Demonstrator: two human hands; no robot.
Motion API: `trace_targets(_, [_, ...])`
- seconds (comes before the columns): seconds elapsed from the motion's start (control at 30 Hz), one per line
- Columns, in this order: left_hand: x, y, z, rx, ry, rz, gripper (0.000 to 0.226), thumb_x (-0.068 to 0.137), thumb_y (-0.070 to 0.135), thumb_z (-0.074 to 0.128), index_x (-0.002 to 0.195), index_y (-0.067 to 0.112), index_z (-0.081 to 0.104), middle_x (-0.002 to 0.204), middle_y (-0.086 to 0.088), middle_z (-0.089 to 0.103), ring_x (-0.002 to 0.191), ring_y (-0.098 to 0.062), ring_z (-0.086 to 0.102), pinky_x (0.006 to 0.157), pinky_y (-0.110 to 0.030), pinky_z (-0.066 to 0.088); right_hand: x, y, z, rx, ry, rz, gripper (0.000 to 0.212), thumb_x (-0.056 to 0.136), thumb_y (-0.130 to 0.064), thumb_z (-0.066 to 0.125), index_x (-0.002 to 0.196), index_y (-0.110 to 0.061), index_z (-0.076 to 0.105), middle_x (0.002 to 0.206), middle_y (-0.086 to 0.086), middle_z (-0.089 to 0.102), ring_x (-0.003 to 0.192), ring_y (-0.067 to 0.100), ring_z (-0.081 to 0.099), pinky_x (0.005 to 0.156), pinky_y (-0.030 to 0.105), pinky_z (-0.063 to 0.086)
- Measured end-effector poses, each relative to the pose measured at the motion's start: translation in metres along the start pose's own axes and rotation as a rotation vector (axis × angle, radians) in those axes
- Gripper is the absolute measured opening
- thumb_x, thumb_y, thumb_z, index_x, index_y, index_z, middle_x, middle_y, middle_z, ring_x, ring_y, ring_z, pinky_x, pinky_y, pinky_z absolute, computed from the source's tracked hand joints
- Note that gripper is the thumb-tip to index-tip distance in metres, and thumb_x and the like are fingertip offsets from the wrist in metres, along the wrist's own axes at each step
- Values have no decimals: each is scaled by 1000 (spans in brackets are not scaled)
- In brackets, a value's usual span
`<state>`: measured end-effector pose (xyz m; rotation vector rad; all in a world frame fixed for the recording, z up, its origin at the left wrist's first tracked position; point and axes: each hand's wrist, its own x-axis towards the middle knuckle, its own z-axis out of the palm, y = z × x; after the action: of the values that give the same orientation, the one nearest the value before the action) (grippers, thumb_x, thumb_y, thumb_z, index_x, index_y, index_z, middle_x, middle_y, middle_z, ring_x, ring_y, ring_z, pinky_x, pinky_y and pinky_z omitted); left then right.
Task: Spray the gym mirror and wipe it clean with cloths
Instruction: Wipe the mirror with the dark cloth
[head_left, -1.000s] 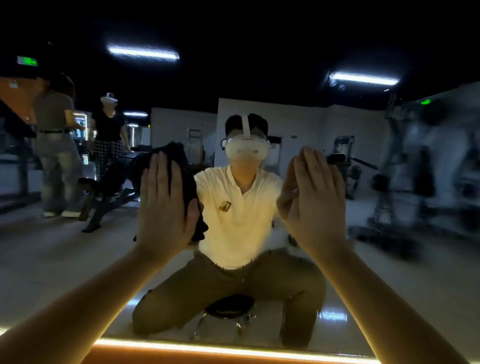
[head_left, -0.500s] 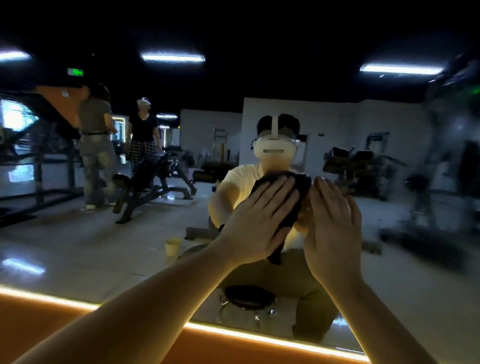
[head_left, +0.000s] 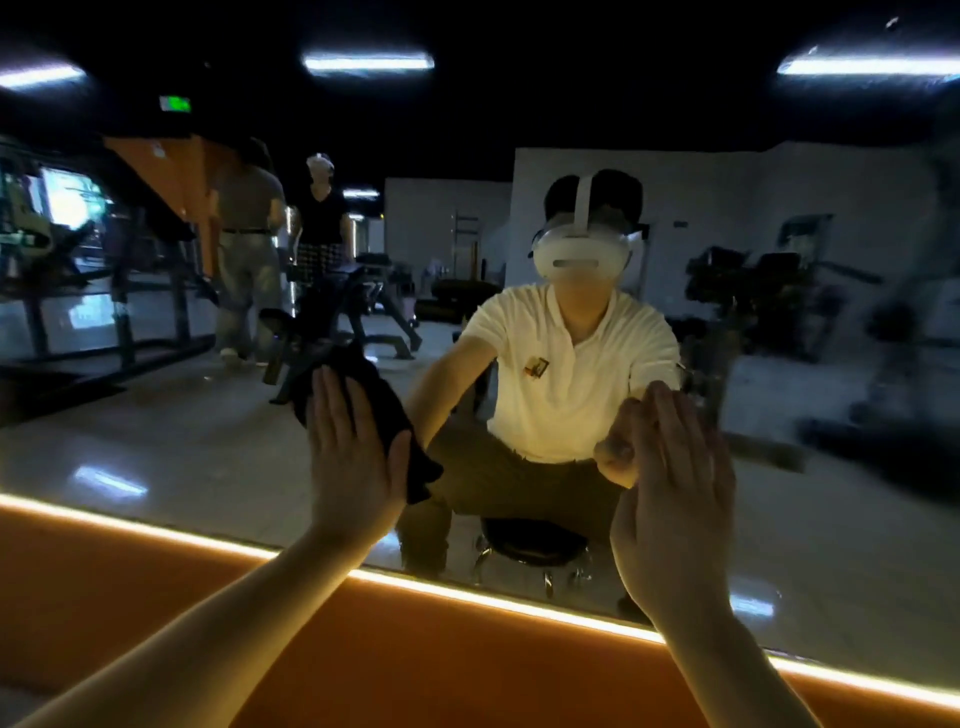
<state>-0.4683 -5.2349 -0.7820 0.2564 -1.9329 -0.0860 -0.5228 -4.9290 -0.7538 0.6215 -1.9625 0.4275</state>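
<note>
Your L hand (head_left: 353, 452) lies flat, fingers straight, pressing a black cloth (head_left: 387, 410) onto the gym mirror (head_left: 156, 441), low & left of your reflection. Your R hand (head_left: 675, 499) is flat on the glass too, well apart; can't tell if a cloth's under it.

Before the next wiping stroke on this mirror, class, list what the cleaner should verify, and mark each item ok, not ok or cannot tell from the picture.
1. Dark cloth under left hand: ok, straight fingers press it on the mirror.
2. Cloth under right hand: cannot tell, the palm hides whatever is there.
3. Dark cloth spread flat: not ok, a corner hangs bunched beside the thumb.
4. Glass on the right side clear: not ok, it looks hazy and smeared.
5. Spray bottle at hand: cannot tell, none in view.
</note>
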Motion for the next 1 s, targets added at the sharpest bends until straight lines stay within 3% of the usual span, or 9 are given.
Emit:
trace_targets(0.13, [-11, 82, 28, -63, -51, 180, 74, 110, 47, 24, 163, -1, 6, 171, -27, -3, 160, -39, 0, 130, -55, 7, -11, 20, -7, -48, -15, -7, 69, 90, -4, 49, 158, -6, 36, 170, 13, 22, 157, 30, 20, 122, 60, 26])
trace_targets(0.2, [-14, 127, 36, -56, -100, 267, 73, 111, 51, 21, 163, 5, -1, 171, -20, -10, 161, -34, -7, 130, -50, 0, -13, 32, -12, -25, 2, 10, 67, 92, -3, 43, 158, -7, 36, 169, 12, 24, 157, 30, 22, 122, 58, 27])
trace_targets(0.3, [-19, 182, 41, -52, -162, 426, 76, 110, 49, 33, 164, 6, 1, 171, -18, -13, 161, -29, -13, 129, -42, -13, -20, 48, -16, -4, 11, -1, 65, 92, -12, 33, 157, -8, 35, 167, 14, 30, 155, 32, 27, 119, 60, 32])
trace_targets(0.47, [-21, 167, 41, 31, -156, 614, 68, 111, 39, 33, 164, 5, 9, 171, -16, -10, 161, -28, -8, 131, -43, -7, -23, 33, -11, 26, -51, -25, 64, 95, -21, 27, 157, -8, 39, 168, 12, 27, 156, 31, 24, 119, 62, 31])
trace_targets(0.67, [-46, 45, 22, 128, -213, 390, 70, 111, 52, 25, 162, 8, 5, 171, -20, -3, 161, -31, -6, 130, -50, 4, -27, 2, 7, 64, -53, -52, 60, 95, -14, 33, 154, -8, 45, 169, 13, 24, 158, 31, 15, 119, 62, 31])
trace_targets(0.77, [-67, -22, 1, 160, -286, 200, 78, 109, 55, 28, 162, -1, 14, 168, -30, 8, 159, -42, 5, 126, -58, 18, -29, -6, 10, 73, -54, -22, 59, 96, -13, 38, 154, -8, 46, 169, 15, 22, 158, 34, 13, 118, 62, 32])
trace_targets(0.87, [-91, -83, -18, 213, -313, -16, 84, 106, 54, 32, 158, -10, 21, 165, -37, 15, 155, -49, 15, 123, -63, 29, -32, -4, 12, 67, -65, -31, 64, 92, -1, 54, 154, -8, 45, 170, 16, 20, 158, 34, 12, 119, 63, 30])
trace_targets(1.0, [-104, -93, -13, 218, -317, 14, 80, 105, 49, 35, 157, -11, 22, 164, -38, 17, 155, -48, 16, 125, -59, 26, -35, -1, 11, 26, -95, -43, 70, 90, -2, 55, 158, -10, 40, 171, 14, 16, 159, 34, 11, 120, 60, 29])
